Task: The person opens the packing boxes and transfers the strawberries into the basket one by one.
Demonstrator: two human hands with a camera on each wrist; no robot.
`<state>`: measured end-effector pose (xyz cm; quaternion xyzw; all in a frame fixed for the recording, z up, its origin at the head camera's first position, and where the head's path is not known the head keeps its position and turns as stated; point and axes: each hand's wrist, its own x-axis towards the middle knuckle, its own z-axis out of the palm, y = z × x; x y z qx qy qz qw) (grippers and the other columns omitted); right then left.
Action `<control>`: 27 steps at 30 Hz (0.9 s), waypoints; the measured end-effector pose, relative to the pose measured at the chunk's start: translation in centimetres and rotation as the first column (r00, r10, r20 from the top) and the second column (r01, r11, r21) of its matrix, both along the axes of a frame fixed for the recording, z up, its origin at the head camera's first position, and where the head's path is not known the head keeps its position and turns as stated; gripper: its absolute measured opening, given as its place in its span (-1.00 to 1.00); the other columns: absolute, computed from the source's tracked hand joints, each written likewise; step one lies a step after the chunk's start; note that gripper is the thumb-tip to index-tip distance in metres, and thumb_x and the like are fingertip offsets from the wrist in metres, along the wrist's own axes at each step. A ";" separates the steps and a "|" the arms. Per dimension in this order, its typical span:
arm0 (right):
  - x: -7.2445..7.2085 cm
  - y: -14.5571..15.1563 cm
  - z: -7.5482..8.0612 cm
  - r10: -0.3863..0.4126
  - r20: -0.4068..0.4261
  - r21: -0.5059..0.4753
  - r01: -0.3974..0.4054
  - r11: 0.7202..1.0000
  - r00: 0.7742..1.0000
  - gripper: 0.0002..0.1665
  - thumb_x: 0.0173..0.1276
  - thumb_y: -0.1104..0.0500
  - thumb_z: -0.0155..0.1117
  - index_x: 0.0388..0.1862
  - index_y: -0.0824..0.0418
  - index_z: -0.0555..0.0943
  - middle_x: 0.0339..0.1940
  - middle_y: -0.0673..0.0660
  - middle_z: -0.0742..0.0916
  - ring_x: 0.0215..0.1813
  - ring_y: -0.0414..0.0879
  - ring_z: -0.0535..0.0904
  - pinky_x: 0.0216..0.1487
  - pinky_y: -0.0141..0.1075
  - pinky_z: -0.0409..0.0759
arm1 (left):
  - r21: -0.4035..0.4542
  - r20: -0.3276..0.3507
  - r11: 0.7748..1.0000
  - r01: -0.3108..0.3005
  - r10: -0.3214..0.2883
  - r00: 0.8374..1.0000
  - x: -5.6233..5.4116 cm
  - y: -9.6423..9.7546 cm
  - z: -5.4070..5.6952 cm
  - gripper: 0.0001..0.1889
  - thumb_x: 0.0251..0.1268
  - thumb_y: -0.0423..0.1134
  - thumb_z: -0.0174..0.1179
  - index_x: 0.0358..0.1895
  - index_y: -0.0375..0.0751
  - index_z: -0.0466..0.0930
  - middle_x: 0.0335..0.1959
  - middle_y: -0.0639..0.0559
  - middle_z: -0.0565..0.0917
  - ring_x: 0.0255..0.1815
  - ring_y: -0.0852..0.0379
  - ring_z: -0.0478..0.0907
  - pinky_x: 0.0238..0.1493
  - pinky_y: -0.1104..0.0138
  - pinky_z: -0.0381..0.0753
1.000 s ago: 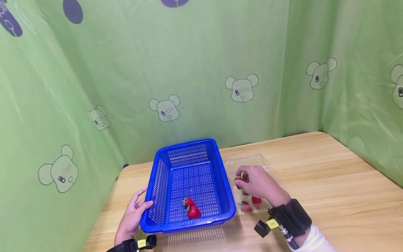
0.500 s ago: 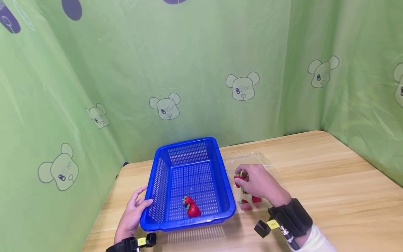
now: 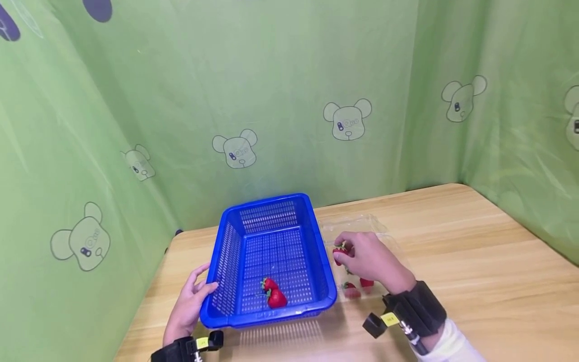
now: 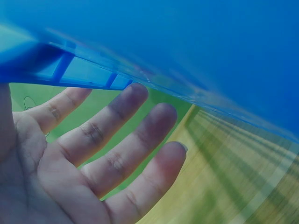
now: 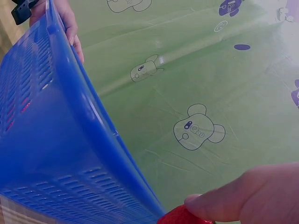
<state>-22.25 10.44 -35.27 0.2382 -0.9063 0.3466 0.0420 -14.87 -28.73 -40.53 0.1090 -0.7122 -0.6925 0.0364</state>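
Note:
In the head view a blue plastic basket (image 3: 276, 251) tilts toward me. My left hand (image 3: 187, 301) grips its left rim, thumb over the edge; in the left wrist view the fingers (image 4: 140, 135) lie against the outer side, under the rim. Two red strawberries (image 3: 275, 296) lie together near the basket's front wall. To the right of the basket, my right hand (image 3: 368, 256) pinches another strawberry (image 3: 338, 256) between thumb and fingers, just above a clear plastic box. Its red side also shows at the bottom of the right wrist view, under the thumb (image 5: 219, 203).
The clear plastic box (image 3: 353, 221) lies open beside the basket, with several strawberries (image 3: 351, 290) in it, partly hidden by my right hand. A wooden table (image 3: 475, 251) bears everything. Green curtain (image 3: 289, 90) walls stand close at the back and sides.
The head view has shifted slightly. My right hand, with the strawberry pinched, has edged a little left toward the basket. My left hand keeps its grip on the rim.

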 end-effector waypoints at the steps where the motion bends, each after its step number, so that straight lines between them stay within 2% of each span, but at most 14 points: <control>1: 0.0 -0.1 0.0 0.001 -0.005 -0.003 -0.001 1.000 1.000 -0.82 0.29 0.22 0.34 -0.17 0.26 0.65 -0.55 -0.04 0.64 -0.53 -0.20 0.51 -0.52 -0.34 0.53 | -0.003 -0.001 1.000 0.000 0.000 1.000 0.0 0.0 0.1 -0.39 0.37 -0.35 0.10 0.44 -0.13 0.13 0.03 -0.32 0.59 -0.20 -0.13 0.67 -0.23 0.08 0.69; 7: 0.1 -0.4 0.0 0.000 -0.018 -0.019 0.000 1.000 1.000 -0.83 0.29 0.21 0.34 -0.18 0.26 0.64 -0.56 -0.04 0.64 -0.54 -0.20 0.51 -0.54 -0.33 0.52 | -0.012 0.005 1.000 0.001 -0.001 1.000 0.1 0.1 0.2 -0.39 0.37 -0.33 0.11 0.44 -0.14 0.13 0.05 -0.34 0.58 -0.18 -0.14 0.66 -0.21 0.07 0.69; 17: 0.3 -0.9 0.1 -0.022 -0.060 -0.030 0.020 0.999 0.998 -0.83 0.29 0.16 0.36 -0.21 0.22 0.65 -0.54 -0.06 0.65 -0.48 -0.19 0.52 -0.45 -0.31 0.54 | -0.013 -0.001 1.000 -0.003 0.003 1.000 -0.1 0.0 0.1 -0.39 0.37 -0.34 0.11 0.44 -0.13 0.14 0.04 -0.32 0.59 -0.18 -0.14 0.66 -0.21 0.06 0.69; 27: 0.7 -1.4 -0.1 -0.016 -0.060 -0.060 0.012 0.998 0.998 -0.82 0.28 0.16 0.38 -0.20 0.21 0.65 -0.51 -0.03 0.65 -0.46 -0.19 0.54 -0.45 -0.33 0.55 | -0.012 -0.002 1.000 -0.008 0.008 1.000 0.1 0.1 0.1 -0.40 0.35 -0.36 0.11 0.43 -0.15 0.15 0.05 -0.34 0.58 -0.18 -0.14 0.66 -0.20 0.05 0.69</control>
